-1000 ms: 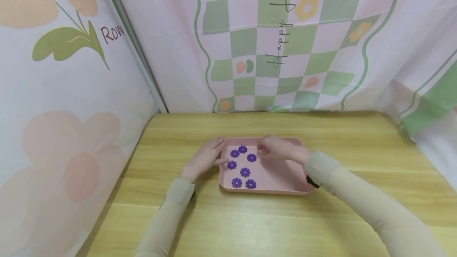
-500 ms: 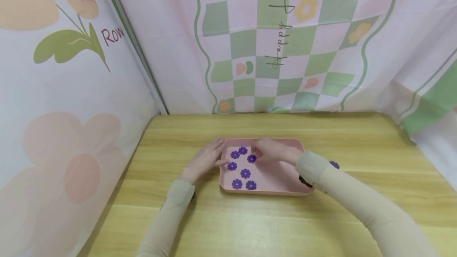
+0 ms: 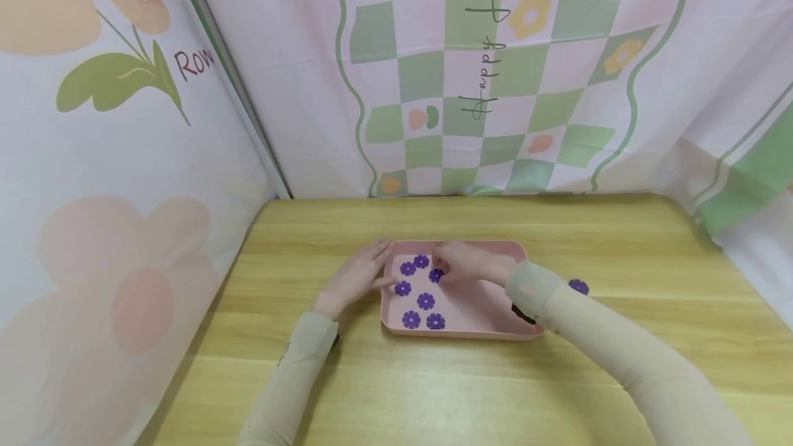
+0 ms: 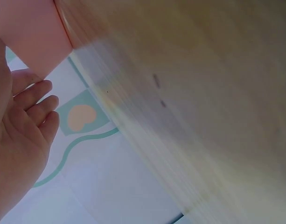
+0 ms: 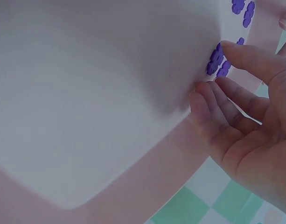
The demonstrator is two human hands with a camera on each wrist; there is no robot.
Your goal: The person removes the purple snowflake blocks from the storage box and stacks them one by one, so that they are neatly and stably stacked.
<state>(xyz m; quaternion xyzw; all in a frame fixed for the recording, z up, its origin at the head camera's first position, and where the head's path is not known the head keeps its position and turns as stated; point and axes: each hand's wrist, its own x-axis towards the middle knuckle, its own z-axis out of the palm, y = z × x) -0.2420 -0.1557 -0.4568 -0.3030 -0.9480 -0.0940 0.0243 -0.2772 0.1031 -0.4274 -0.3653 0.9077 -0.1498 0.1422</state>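
Note:
A shallow pink tray (image 3: 483, 334) holds several purple notched snowflake discs (image 3: 425, 301), mostly in its left half. My left hand (image 3: 354, 277) rests on the tray's left side, its fingers extended at the far corner and its thumb reaching over the rim. In the left wrist view, the palm and fingers of that hand (image 4: 24, 126) lie against the pink tray wall (image 4: 28, 30). My right hand (image 3: 464, 261) is over the tray, at one purple disc (image 3: 436, 275). The right wrist view has its thumb touching the edge of a disc (image 5: 215, 59), with the index fingertip apart from the thumb.
Another purple disc (image 3: 579, 286) lies on the wooden table (image 3: 396, 391) right of the tray, beside my right sleeve. A patterned curtain (image 3: 483, 88) hangs behind the table, and a floral panel (image 3: 124, 226) borders it on the left.
My right hand has moved left and reached the disc near the tray's middle. As the arm shifted, the disc on the table at right came into view. My left hand stays in place.

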